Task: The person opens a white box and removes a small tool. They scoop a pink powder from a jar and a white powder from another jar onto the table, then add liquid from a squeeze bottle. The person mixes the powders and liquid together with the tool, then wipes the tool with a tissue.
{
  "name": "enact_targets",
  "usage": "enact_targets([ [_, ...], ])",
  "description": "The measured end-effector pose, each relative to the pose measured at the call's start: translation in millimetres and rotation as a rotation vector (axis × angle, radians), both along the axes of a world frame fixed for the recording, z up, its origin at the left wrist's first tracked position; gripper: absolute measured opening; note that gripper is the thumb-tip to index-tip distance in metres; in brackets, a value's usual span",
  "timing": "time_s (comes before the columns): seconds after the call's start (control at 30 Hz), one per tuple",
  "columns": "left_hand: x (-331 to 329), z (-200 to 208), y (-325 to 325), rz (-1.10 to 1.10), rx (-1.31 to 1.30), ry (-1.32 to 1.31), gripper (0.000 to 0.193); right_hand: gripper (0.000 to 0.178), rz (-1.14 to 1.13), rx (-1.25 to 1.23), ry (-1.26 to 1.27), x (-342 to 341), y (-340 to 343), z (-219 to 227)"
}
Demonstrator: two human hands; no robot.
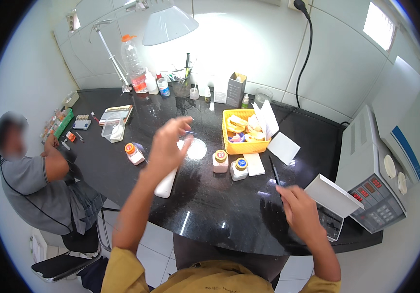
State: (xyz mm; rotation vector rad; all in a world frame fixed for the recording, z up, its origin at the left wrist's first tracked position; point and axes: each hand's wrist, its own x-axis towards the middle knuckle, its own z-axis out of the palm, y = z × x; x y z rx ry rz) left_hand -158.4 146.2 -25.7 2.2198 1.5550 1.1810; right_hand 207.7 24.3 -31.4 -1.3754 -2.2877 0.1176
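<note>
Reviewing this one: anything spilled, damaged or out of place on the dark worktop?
No spill or damage stands out. Slightly untidy: folded white paper sticks up at the right side of the yellow basket, while the white sheet nearby lies flat.

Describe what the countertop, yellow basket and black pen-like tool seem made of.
Countertop: polished stone or laminate, given its mirror reflections.
Yellow basket: probably satin plastic, by its even colour and patterned walls.
Pen-like tool: perhaps matt plastic or coated metal; its dark shape leaves that open.
</note>
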Motion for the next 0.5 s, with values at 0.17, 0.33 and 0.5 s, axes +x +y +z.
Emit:
enact_targets([
  [0.17, -89, 22, 160, 0.432, 0.151, 0.039, 0.023, 0.016, -0.002, -0.168, 0.354, -10, -57, -36],
  [0.33, -153, -4, 260, 0.464, -0.167, -0.428, 0.019, 0.020, -0.066, -0.198, 0.474, -26, -61, -57],
  [0.5, -130, -5, 282, 0.345, 0.494, 0.295, 0.019, 0.015, -0.162, -0.323, 0.521, -27, -66, -40],
])
